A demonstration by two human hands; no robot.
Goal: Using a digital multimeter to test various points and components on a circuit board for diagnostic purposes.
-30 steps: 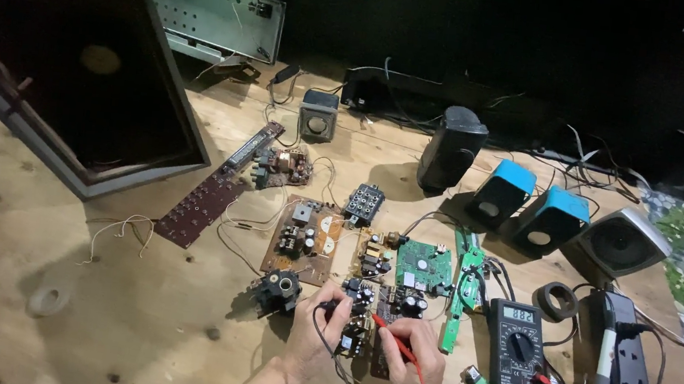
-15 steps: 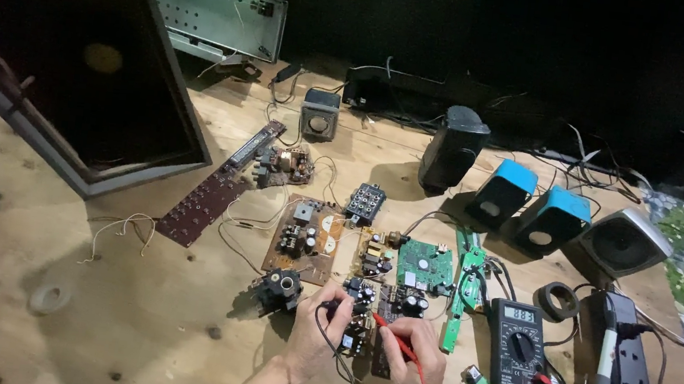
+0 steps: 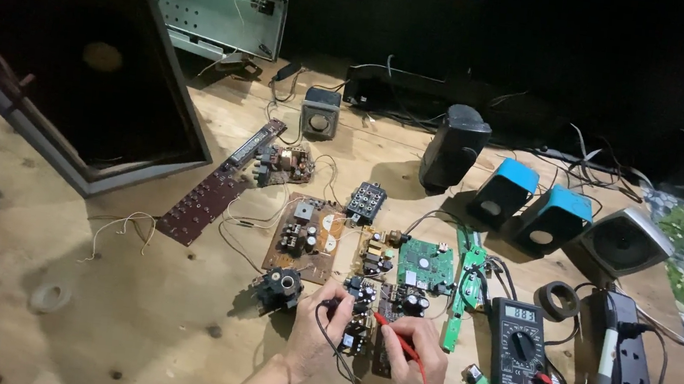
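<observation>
While your left hand (image 3: 315,335) pinches the black probe (image 3: 331,306) and your right hand (image 3: 416,372) closes around the red probe (image 3: 394,334), both tips rest on the small dark circuit board crowded with black capacitors (image 3: 369,317) near the wooden table's (image 3: 129,331) front edge. Your big dark open speaker cabinet (image 3: 81,68) at far left shows only a hollow interior. Bare tabletop lies open to your left; the black multimeter (image 3: 517,345) sits just right.

Two blue speakers (image 3: 529,206) sit at 2 o'clock, big empty speaker box (image 3: 81,68) at 10, soldering iron (image 3: 604,359) around 4.
</observation>
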